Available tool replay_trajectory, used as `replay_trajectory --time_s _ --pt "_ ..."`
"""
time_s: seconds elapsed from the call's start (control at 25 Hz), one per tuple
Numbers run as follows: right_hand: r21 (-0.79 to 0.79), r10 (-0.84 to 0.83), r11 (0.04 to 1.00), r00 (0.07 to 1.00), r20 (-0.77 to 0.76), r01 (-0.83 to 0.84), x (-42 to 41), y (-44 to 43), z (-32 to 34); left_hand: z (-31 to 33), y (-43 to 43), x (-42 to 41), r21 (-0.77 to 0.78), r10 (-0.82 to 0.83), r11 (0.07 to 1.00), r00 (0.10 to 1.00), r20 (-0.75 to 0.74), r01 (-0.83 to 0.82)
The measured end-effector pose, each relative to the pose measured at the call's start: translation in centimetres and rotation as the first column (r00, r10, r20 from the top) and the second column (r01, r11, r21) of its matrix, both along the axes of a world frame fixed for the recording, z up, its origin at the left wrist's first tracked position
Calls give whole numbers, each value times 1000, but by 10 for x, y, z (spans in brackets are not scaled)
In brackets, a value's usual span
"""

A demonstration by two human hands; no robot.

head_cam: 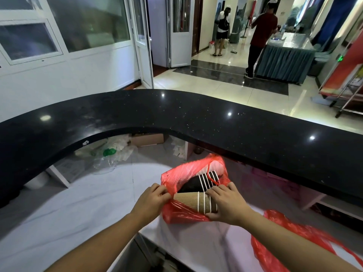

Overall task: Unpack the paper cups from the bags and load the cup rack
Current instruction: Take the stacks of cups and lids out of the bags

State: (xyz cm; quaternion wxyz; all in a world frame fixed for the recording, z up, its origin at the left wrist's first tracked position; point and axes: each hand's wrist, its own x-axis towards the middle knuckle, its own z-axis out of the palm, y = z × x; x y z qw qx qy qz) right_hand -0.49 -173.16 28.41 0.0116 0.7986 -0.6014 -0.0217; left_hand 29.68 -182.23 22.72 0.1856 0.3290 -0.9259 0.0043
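- A red bag (183,212) is lying open on the white work surface (78,203), just below the black curved counter (176,114), with its mouth facing the person.
- Two stacks of ribbed paper cups are resting on their sides inside it: a brown stack (193,200) nearest the person and a black stack (198,183) just behind it, toward 12 o'clock.
- The left hand (151,201) is pinching the bag's edge at about 9 o'clock of the cups, fingers clenched on the plastic and pulling it aside.
- The right hand (228,204) is curling over the rim end of the brown stack at about 3 o'clock, thumb underneath and fingers on top, grasping the cups.
- Both forearms are reaching forward from 6 o'clock, wrists nearly level.
- To do this step well, the left hand should be holding the mouth wide and taut while the right is sliding the brown stack out along its length, gripping near the rims without crushing the ribbed walls.
- A second red bag (294,248) is lying crumpled at 4 o'clock.
- No cup rack is showing in view.
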Motion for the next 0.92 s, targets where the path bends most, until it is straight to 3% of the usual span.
replay_trajectory --time_s 0.12,0.24,0.4,0.48,0.6,0.76,0.92 --pt "-22 -23 999 996 88 25 -4 -6 4 -13 1 15 -91 -39 995 999 19 41" --pt "-17 -27 999 988 151 29 -4 -15 14 -16 8 16 -8 -1 1000 997 73 1" --pt "-121 -43 990 973 226 71 -1 -28 21 20 13 -13 292 159 952 965 -211 -93" --pt "-183 -78 974 954 289 135 2 -35 25 41 13 -28 535 292 839 910 -295 -96" --pt "-197 -76 969 939 335 149 10 -45 33 59 11 -47 726 448 687 802 -394 -27" --pt "-137 -14 984 828 561 110 39 -59 40 76 12 -61 829 620 547 610 -493 115" --pt "-71 72 997 708 703 -30 72 -72 42 86 16 -31 837 702 537 495 -512 104"
